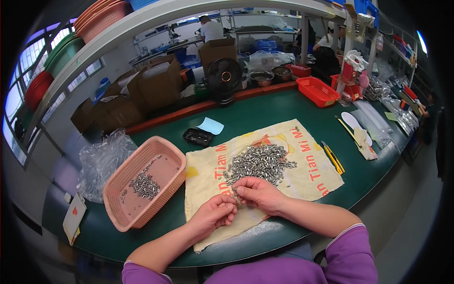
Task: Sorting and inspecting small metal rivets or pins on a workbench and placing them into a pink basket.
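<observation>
A heap of small, shiny metal cylinders (259,163) lies on a cream cloth (201,203) printed with red lettering and a cartoon figure. At the near side of the heap my right hand (259,194) is closed, thumb and forefinger pinched together. Just left of it and slightly nearer, my left hand (217,213) is closed too, its fingers curled in with the thumb against them. The two hands almost meet at the fingertips. Whatever sits between the fingers is too small to make out. A pink plastic basket (113,189) to the left has more metal cylinders (145,184) on its bottom.
A yellow utility knife (334,158) lies at the cloth's right edge. Beyond the cloth are a black tray (197,137) and a blue sheet (211,125). A black fan (224,78) and red basket (318,92) stand at the back. Clear plastic bags (104,158) lie left.
</observation>
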The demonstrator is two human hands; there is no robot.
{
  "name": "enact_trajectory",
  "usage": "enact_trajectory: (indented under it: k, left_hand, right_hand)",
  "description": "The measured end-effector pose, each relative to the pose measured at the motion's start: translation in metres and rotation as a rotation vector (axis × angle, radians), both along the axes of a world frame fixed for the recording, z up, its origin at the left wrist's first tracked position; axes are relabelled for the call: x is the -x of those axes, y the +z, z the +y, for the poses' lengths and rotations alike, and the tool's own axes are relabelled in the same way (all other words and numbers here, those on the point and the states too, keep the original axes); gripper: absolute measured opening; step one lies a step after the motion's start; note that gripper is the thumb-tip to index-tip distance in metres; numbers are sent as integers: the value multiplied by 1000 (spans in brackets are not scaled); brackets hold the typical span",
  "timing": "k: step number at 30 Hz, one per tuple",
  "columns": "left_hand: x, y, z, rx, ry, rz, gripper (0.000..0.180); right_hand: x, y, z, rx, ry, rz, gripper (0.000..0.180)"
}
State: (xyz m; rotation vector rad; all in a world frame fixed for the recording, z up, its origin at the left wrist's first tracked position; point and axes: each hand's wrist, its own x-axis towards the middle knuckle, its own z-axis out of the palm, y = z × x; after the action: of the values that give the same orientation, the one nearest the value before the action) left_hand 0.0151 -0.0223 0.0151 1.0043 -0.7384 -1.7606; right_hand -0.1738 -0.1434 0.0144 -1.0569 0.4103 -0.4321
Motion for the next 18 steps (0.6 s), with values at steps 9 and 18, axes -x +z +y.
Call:
enact_trajectory:
  k: [9, 18]
  left_hand:
    - [0, -11, -5, 43, 14, -78, 23]
    - [2, -8, -10, 202, 65, -210, 22]
  right_hand:
    - [-1, -6, -1, -1, 7, 51, 14]
    - [0, -18, -5, 85, -19, 9, 21]
